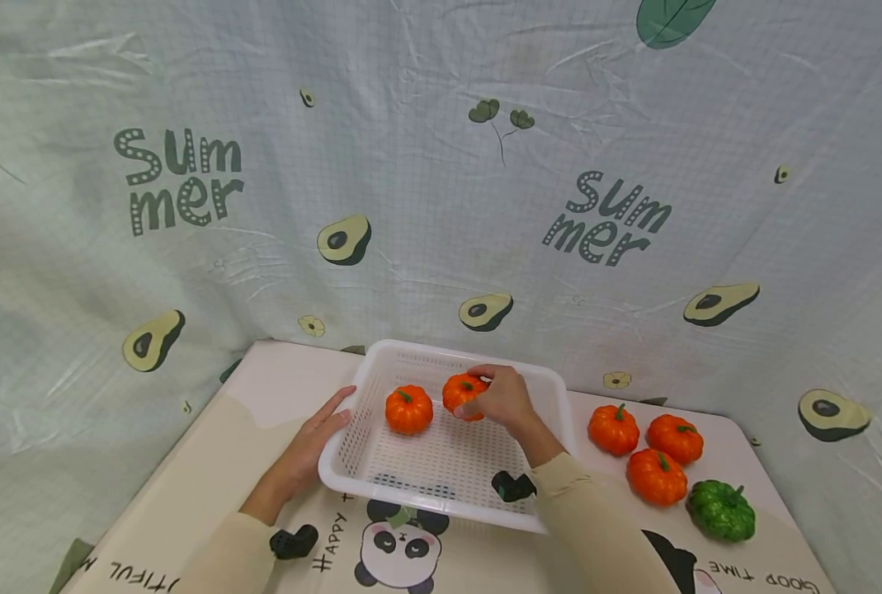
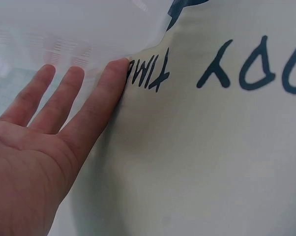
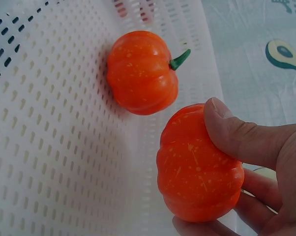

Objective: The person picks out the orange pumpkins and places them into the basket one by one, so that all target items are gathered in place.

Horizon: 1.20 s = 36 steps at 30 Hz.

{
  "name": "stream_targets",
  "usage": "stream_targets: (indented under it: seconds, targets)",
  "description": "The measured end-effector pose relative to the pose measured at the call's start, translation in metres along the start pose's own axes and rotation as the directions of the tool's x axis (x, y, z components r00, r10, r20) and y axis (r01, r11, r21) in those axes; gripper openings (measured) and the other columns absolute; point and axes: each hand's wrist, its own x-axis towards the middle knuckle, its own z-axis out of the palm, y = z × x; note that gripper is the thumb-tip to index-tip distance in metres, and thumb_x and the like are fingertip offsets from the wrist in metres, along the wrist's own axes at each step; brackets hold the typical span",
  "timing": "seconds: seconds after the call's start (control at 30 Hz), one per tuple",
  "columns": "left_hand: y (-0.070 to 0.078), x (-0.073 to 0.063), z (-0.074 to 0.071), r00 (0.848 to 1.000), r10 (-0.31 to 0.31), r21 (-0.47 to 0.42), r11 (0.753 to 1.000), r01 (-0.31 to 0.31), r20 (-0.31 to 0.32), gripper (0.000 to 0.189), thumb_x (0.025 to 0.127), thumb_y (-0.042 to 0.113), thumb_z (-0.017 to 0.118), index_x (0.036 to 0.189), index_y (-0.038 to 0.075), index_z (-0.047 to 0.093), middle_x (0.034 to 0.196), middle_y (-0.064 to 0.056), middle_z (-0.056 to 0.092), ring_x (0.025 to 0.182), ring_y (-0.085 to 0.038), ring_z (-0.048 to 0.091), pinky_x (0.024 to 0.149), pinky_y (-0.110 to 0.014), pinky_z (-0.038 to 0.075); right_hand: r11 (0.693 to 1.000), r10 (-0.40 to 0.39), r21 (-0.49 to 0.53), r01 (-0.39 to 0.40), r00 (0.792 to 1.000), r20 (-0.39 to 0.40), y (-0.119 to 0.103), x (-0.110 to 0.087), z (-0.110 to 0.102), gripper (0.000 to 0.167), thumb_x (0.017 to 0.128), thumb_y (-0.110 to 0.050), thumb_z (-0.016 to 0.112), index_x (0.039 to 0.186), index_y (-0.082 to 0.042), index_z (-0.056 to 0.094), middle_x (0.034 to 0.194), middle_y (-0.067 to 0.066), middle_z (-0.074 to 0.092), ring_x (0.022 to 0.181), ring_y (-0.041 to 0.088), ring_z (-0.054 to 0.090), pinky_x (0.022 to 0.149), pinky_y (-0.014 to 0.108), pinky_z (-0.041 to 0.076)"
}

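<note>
A white perforated plastic basket (image 1: 441,503) stands on the table. Inside it, toward the left, sits an orange pumpkin (image 1: 408,410) with a green stem. My right hand (image 1: 507,401) grips a second orange pumpkin (image 1: 461,393) between thumb and fingers, over the basket; in the right wrist view this held pumpkin (image 3: 199,169) is close to the other pumpkin (image 3: 143,73), apart from it. At the basket's left side is my left hand (image 1: 314,441). Its straight, spread fingers (image 2: 96,105) touch the basket's outer wall in the left wrist view.
Right of the basket, three orange pumpkins (image 1: 657,477) lie grouped on the table, with a green pumpkin (image 1: 721,511) nearer the front. A printed cloth (image 1: 411,165) hangs behind the table. The tabletop cover (image 1: 262,396) carries panda pictures and lettering.
</note>
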Motion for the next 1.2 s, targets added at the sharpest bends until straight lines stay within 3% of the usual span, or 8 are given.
stream_targets:
  seconds: [0.57,1.2]
  targets:
    - [-0.005,0.002,-0.001,1.000,-0.002,0.010,1.000,0.002,-0.004,0.056,0.112,0.039,0.040,0.165,0.031,0.026,0.172,-0.013,0.030,0.135,-0.036,0.054,0.102,-0.044,0.057,1.000,0.014,0.019,-0.014,0.999,0.035,0.008,0.004,0.002,0.060,0.070,-0.003,0.092,0.127,-0.012,0.074,0.131,0.012,0.070,0.119,0.034,0.063,0.105,0.049,0.056]
    - [-0.004,0.002,0.000,1.000,0.003,-0.001,1.000,-0.003,0.008,0.057,0.112,0.040,0.040,0.165,0.032,0.025,0.173,-0.012,0.027,0.139,-0.040,0.051,0.105,-0.049,0.056,0.998,0.002,-0.057,0.001,0.999,0.054,0.010,0.007,0.008,0.061,0.068,0.000,0.092,0.126,-0.010,0.074,0.130,0.013,0.072,0.117,0.033,0.065,0.108,0.049,0.054]
